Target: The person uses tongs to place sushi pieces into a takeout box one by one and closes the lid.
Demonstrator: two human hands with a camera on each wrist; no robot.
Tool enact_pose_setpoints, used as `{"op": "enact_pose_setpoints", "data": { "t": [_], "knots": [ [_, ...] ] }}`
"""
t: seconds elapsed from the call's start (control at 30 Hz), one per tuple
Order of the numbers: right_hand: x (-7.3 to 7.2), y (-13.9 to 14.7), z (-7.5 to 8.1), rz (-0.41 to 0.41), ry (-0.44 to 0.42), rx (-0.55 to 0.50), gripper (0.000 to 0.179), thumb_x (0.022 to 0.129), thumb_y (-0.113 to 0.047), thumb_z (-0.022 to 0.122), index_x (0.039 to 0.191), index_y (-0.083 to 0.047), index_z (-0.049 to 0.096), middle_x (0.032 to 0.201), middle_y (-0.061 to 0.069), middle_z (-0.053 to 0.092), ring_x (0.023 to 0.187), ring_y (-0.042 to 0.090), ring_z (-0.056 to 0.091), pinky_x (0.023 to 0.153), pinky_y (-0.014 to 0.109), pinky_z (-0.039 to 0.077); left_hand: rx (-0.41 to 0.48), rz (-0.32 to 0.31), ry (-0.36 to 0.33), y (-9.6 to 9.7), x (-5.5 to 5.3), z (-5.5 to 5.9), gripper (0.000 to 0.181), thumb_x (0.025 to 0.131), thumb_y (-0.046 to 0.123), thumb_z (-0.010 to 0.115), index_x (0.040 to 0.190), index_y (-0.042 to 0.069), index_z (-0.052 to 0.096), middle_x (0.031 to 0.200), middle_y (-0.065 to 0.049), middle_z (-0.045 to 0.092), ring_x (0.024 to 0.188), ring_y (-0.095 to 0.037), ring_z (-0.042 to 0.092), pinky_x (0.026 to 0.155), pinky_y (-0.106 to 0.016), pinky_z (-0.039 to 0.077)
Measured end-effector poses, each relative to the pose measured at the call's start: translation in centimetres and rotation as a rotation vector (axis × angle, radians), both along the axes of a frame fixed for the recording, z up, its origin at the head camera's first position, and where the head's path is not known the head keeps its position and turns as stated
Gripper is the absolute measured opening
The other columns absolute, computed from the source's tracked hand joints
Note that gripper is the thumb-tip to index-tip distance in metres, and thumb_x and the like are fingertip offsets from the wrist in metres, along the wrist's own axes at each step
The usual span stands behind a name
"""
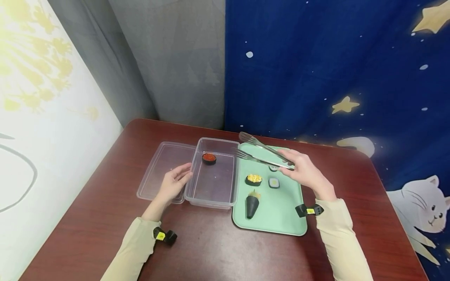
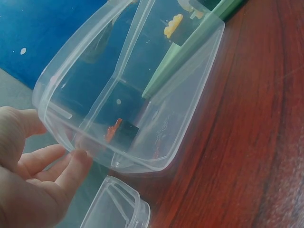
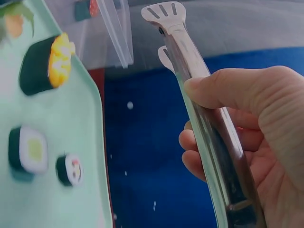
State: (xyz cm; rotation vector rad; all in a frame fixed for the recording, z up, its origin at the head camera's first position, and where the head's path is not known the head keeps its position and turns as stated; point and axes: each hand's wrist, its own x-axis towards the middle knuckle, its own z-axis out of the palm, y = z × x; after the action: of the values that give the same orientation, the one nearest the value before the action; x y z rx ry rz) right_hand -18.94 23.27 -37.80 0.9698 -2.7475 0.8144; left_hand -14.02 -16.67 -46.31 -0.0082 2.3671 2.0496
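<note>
Our right hand (image 1: 304,169) grips tongs (image 3: 221,137) above the green tray (image 1: 277,214), toward the table's (image 1: 197,249) far edge. Our left hand (image 1: 173,184), fingers relaxed, is beside the clear container (image 1: 215,185).

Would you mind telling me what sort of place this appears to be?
Probably a curtained-off indoor corner set up for tabletop activity: a brown table stands by a gray curtain and a starry blue curtain.

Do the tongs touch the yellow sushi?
Apart. The right wrist view shows a wide gap between the tongs and the yellow sushi, blue cloth visible in it.
</note>
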Motion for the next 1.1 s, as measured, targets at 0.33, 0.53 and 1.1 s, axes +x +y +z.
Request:
{"op": "enact_pose_setpoints", "data": {
  "t": [0.33,0.53,1.1],
  "knots": [
    [1.2,4.1,-1.3,-0.072,0.063,-0.042,0.051,0.073,0.002,0.076,0.12,0.004,0.058,0.101,0.018,0.063,0.076,0.024,0.064,0.058,0.029,0.056,0.01,0.005,0.0,0.0,0.0,-0.1,0.041,0.09,0.0,0.058,0.129,-0.01,0.048,0.13,-0.027,0.05,0.119,-0.038,0.05,0.091,-0.016,0.045],
    [2.1,6.1,-1.8,-0.151,0.073,-0.012,0.048,0.071,0.0,0.077,0.116,-0.001,0.06,0.093,0.014,0.065,0.074,0.023,0.064,0.058,0.03,0.055,0.014,0.001,-0.004,0.0,0.0,0.0,0.041,0.09,0.0,0.058,0.129,-0.01,0.048,0.131,-0.026,0.05,0.119,-0.037,0.05,0.091,-0.016,0.045],
    [3.6,9.1,-4.7,-0.188,0.018,0.005,0.044,0.071,-0.002,0.077,0.112,0.002,0.062,0.084,0.012,0.063,0.065,0.007,0.055,0.052,0.025,0.047,0.01,-0.002,-0.004,0.0,0.0,-0.1,0.041,0.091,0.002,0.059,0.129,-0.009,0.049,0.13,-0.025,0.051,0.119,-0.035,0.051,0.088,-0.014,0.045]
  ]
}}
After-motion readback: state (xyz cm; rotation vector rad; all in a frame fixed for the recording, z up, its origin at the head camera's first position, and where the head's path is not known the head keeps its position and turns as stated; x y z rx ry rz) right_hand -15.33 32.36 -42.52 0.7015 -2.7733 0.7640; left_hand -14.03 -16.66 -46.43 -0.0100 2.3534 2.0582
